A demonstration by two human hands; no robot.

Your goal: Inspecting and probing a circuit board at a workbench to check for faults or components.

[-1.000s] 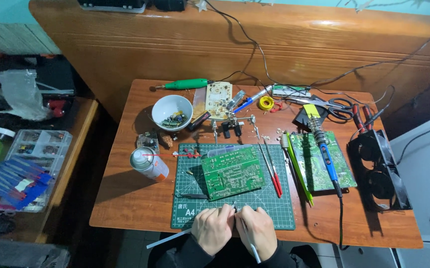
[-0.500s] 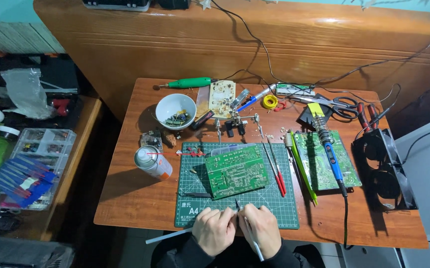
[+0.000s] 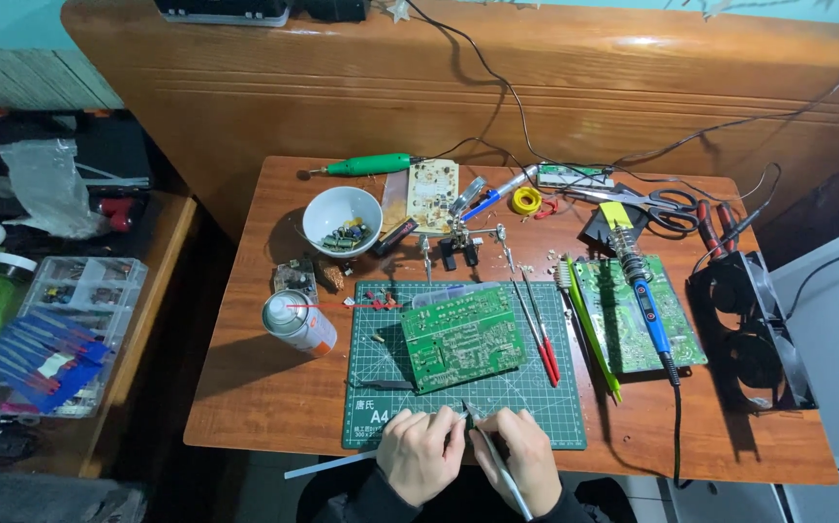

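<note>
My left hand (image 3: pixel 421 453) and my right hand (image 3: pixel 521 457) are together at the near edge of a green cutting mat (image 3: pixel 458 418). My right hand grips silver tweezers (image 3: pixel 497 463), whose tip points up toward the mat. My left hand's fingers are pinched at the tweezers' tip; whatever is between them is too small to make out. A green circuit board (image 3: pixel 461 336) lies on the mat just beyond my hands. Two red-handled tools (image 3: pixel 542 332) lie to the board's right.
A white bowl of parts (image 3: pixel 342 217), a spray can (image 3: pixel 297 323), a second green board (image 3: pixel 638 312) with a blue soldering iron (image 3: pixel 646 298), scissors (image 3: pixel 659 201) and black fans (image 3: pixel 751 329) crowd the wooden table (image 3: pixel 264 387). A parts box (image 3: pixel 63 334) sits at left.
My hands stay together at the mat's near edge with the tweezers. The view has shifted slightly; nothing on the table has moved.
</note>
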